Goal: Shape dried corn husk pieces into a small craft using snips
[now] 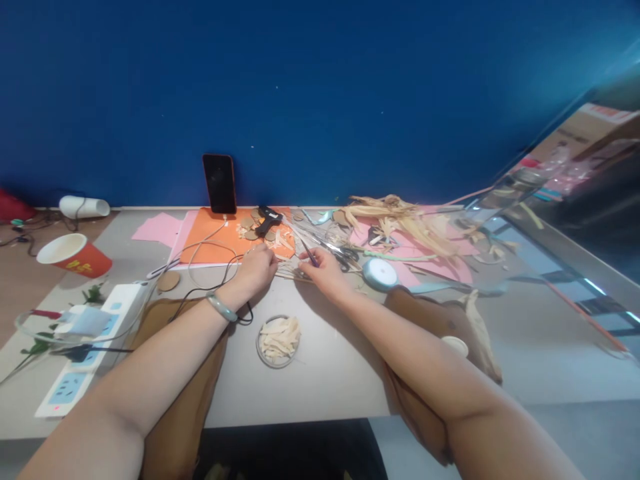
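My left hand (pixel 259 265), with a bangle on its wrist, is closed low over the table at the edge of the orange sheet (pixel 197 240). What its fingers hold, if anything, is hidden. Close beside it, my right hand (pixel 325 272) is closed around a slim dark pointed tool (pixel 310 253) whose tip points up and left. Thin pale strips (pixel 294 272) lie between the hands. A black glue gun (pixel 269 221) rests on the orange sheet beyond them. Scissors (pixel 346 255) lie just right of my right hand. Nearer me is a round dish (pixel 259 350) of pale dried strips (pixel 283 337).
A ribbon spool (pixel 380 273) and dried husks (pixel 415 230) lie right. A phone (pixel 219 183) leans on the blue wall (pixel 320 100). At left are a power strip (pixel 67 393), a red paper cup (pixel 85 260), a white cup (pixel 83 207) and loose cables (pixel 193 293).
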Demonstrator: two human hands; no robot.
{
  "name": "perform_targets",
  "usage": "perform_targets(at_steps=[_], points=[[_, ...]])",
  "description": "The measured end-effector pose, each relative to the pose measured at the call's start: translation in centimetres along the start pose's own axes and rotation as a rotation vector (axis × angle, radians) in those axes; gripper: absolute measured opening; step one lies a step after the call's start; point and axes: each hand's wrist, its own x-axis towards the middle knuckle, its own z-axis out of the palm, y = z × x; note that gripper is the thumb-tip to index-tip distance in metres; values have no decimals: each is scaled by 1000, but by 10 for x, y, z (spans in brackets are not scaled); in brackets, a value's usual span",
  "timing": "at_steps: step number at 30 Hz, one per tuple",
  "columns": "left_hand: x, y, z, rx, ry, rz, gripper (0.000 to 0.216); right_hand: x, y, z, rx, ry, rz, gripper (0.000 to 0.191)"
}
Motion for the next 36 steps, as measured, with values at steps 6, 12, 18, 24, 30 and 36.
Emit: perform_targets(at_steps=[6, 12, 18, 24, 30, 36], points=[[-4, 8, -10, -320, 56, -8, 9, 0, 0, -1, 22, -29, 32, 33], [-10, 10, -15, -573, -28, 2, 10, -1, -3, -1, 24, -57, -72, 26], [-11, 13, -22, -708, -21, -2, 10, -3, -6, 0, 86, -24, -94, 18], [-13, 21, -27, -1075, 189, -121, 20, -8, -9, 1, 209, -74, -36, 19], [-20, 31, -25, -1370, 60, -189, 41, -12, -13, 4, 440, -108, 45, 27], [-22, 34, -28, -1348, 116, -205, 24, -17, -14, 6, 401, -143, 18, 26]])
